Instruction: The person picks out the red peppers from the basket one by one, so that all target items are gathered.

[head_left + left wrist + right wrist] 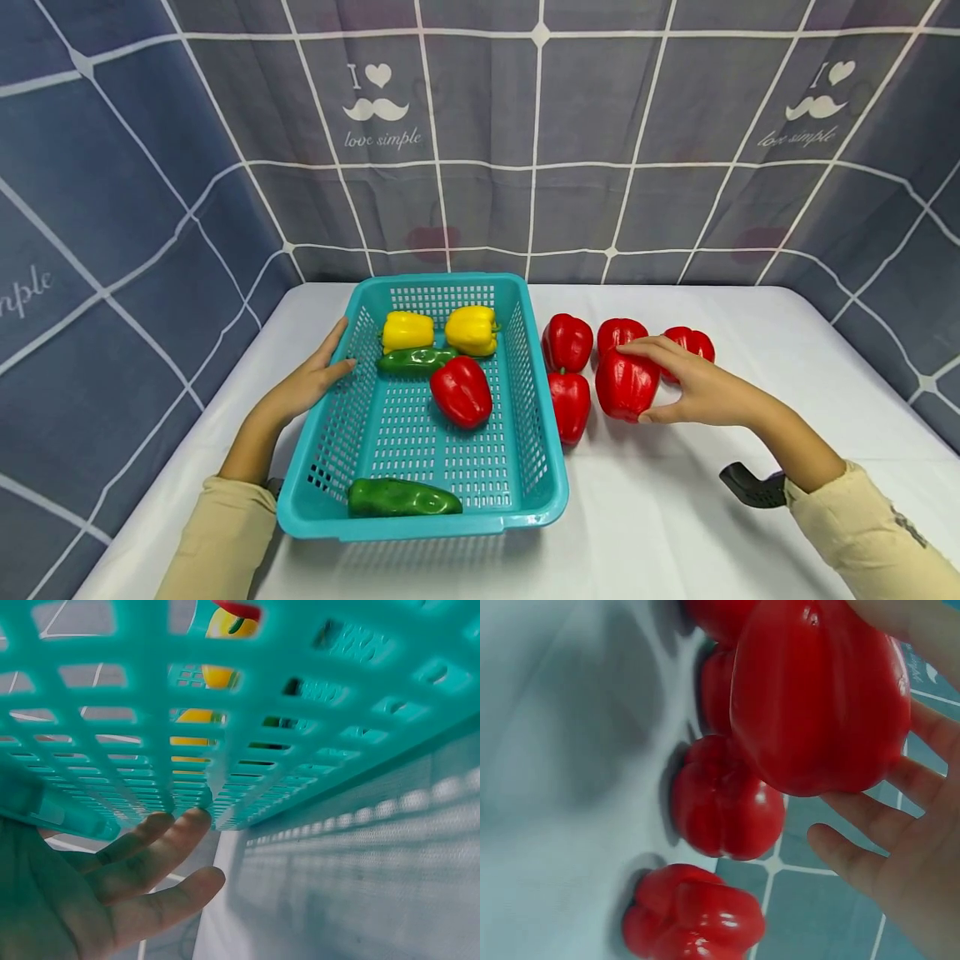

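My right hand [697, 385] grips a red bell pepper [627, 387], thumb at its near side and fingers over its far side. In the right wrist view this red bell pepper [821, 697] fills the upper middle. At left, my left hand [311, 379] holds the rim of a turquoise perforated basket [558, 492]. Its thumb lies over the rim, and several fingers [161, 855] extend along the outside of the wall. Inside the basket are two yellow bell peppers [471, 331], two long green peppers [405, 497] and a red bell pepper [461, 392].
Several more red bell peppers [567, 342] stand on the white tabletop [637, 517], between the basket and my right hand. One red bell pepper [570, 407] is close against the basket's right side. A grey checked cloth [480, 200] hangs behind and at both sides.
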`<state>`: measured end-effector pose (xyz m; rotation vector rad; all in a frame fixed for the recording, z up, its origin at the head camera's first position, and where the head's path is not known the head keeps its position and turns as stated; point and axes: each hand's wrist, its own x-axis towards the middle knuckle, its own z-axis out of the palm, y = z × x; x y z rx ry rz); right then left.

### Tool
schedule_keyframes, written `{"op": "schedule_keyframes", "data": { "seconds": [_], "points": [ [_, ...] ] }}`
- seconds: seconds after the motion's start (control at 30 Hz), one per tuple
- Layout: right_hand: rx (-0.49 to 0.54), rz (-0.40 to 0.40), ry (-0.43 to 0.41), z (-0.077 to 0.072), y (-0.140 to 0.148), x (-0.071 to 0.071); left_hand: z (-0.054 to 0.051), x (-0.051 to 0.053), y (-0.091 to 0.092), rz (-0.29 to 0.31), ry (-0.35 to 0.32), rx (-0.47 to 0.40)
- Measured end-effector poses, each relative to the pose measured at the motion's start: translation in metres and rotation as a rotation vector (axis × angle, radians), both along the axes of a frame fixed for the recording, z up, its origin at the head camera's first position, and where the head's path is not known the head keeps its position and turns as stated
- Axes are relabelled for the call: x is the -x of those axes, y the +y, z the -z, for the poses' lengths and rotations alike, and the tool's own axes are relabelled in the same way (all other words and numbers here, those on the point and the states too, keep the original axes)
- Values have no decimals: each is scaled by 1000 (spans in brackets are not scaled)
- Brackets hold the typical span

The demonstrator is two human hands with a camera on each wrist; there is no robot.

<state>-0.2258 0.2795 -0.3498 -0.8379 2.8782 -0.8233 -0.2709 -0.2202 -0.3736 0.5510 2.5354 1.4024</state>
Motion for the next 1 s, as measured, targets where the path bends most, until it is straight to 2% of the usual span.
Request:
{"op": "schedule_keyframes", "data": {
  "seconds": [0.37,0.77,1.0],
  "points": [
    [2,-24,10,14,2,0,1,0,-2,-5,1,-6],
    [-23,17,-116,27,7,1,-2,-1,2,-2,-9,-13],
    [0,-6,-116,33,10,3,-1,0,2,-6,-15,-2]
  ]
}}
